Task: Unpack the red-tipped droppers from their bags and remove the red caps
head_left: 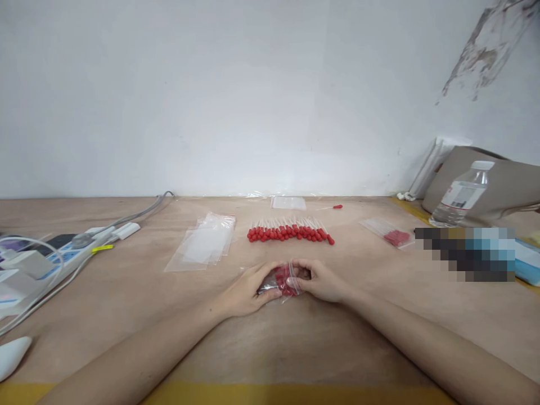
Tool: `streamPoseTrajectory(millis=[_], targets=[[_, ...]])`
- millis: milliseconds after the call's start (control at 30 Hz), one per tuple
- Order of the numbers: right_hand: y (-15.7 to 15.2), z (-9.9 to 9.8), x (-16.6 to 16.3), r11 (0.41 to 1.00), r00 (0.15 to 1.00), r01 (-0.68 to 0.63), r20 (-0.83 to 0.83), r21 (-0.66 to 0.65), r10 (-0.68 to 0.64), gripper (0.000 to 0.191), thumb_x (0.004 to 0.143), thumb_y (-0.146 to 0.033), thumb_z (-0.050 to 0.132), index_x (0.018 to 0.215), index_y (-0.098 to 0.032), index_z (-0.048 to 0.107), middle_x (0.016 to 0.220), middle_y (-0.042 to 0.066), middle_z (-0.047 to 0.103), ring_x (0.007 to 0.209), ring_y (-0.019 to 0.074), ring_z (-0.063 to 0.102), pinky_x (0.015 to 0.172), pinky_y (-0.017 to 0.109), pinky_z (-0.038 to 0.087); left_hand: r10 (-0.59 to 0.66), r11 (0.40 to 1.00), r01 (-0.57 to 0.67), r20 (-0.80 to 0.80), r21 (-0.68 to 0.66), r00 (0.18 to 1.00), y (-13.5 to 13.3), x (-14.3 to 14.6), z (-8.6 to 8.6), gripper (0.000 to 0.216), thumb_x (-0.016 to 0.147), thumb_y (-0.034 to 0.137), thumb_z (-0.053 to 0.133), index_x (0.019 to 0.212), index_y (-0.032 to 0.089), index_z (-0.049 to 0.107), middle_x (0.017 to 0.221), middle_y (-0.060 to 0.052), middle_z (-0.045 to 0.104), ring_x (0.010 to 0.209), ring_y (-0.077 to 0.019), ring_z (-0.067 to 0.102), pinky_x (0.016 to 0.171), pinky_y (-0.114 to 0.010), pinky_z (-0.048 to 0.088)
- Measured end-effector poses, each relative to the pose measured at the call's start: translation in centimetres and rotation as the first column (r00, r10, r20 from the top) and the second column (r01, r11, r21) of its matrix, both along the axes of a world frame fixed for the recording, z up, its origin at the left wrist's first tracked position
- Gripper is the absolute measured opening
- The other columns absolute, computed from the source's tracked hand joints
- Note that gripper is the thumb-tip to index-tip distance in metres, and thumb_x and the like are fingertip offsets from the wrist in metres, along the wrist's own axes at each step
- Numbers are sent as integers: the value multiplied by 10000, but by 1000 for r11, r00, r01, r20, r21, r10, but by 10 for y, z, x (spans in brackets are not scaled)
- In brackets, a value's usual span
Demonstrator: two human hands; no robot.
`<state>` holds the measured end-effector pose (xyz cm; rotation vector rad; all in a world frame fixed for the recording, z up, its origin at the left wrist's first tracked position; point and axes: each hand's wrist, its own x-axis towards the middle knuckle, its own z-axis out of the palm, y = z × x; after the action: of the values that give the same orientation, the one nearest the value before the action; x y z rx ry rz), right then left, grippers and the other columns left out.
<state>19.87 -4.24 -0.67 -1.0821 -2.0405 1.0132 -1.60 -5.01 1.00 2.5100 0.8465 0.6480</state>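
Both of my hands close on a clear zip bag (284,279) with red-tipped sticks inside, low over the table. My left hand (253,289) grips its left part between thumb and fingers. At the bag's right end, by the zip strip, my right hand (316,279) pinches with thumb and fingers. Just beyond lies a row of red-tipped white sticks (291,230), their red heads toward me. To the left, several flat clear zip bags (202,242) overlap. Another bag with red tips inside (396,237) rests on the right.
A single red-tipped stick (337,207) and a white-looking packet (288,203) lie near the wall. On the left are a power strip (63,256) with plugs and cables, and a white mouse-like object (12,355). A water bottle (462,194) stands at the right beside a grey-brown bag (514,180).
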Motion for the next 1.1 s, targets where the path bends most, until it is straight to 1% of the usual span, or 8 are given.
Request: streamPoseTrajectory(millis=[200,300,400,500,600,800,1000,1100], targets=[[-1,-1,-1,985,994,33,-95,-172,-50,373,606,-380,698,872,-167,547,754,8,599,674,130,539,613,241,429,22,999,-22,-13,38,1000,3,-2,-6,492,827,360,494,1268,222,326,1252,-73,459,1118,-203,453,936,-343,371],[-3,0,-5,962,969,-107,-243,-252,44,398,631,-383,676,930,-170,520,793,12,597,707,139,553,623,254,445,4,999,-4,-5,41,1000,4,-2,-7,493,827,354,495,1271,218,328,1257,-77,455,1130,-204,444,946,-348,364],[-4,3,-8,956,944,-208,-298,-207,141,301,691,-382,620,891,-166,559,838,19,605,761,148,560,692,278,450,-9,999,9,-6,33,1000,3,-1,-7,509,820,360,505,1275,222,324,1263,-74,451,1136,-204,438,950,-349,362],[-4,6,-9,983,966,-146,-228,-112,118,226,724,-358,586,831,-159,593,820,17,613,767,152,560,719,283,447,-1,1000,1,-11,24,1000,3,-1,-6,512,819,372,506,1276,231,322,1253,-61,463,1125,-197,446,945,-342,365],[-4,10,-5,992,981,-60,-188,-107,39,232,737,-344,570,869,-155,596,808,23,623,713,139,563,659,269,457,35,999,-34,-27,10,999,2,-1,-5,495,826,390,490,1271,240,332,1242,-52,476,1105,-196,461,934,-342,371],[4,15,20,941,988,52,-121,-333,-97,382,672,-358,648,976,-143,560,733,7,609,539,81,542,544,236,474,73,997,-73,-52,3,996,1,-1,-3,488,821,422,485,1256,238,364,1237,-54,480,1097,-205,464,926,-348,374],[16,18,55,868,960,59,-212,-492,-185,390,618,-345,708,938,-167,573,848,43,632,745,140,614,620,250,511,63,998,-63,-46,2,997,2,-2,-3,473,822,431,479,1241,233,385,1234,-60,481,1111,-207,454,937,-351,364],[22,25,73,875,955,82,-214,-477,-207,359,625,-335,702,931,-180,597,845,39,649,758,140,618,638,242,508,64,998,-64,-47,2,997,2,-2,-3,478,822,436,476,1244,232,383,1234,-66,479,1110,-211,456,934,-354,368]])
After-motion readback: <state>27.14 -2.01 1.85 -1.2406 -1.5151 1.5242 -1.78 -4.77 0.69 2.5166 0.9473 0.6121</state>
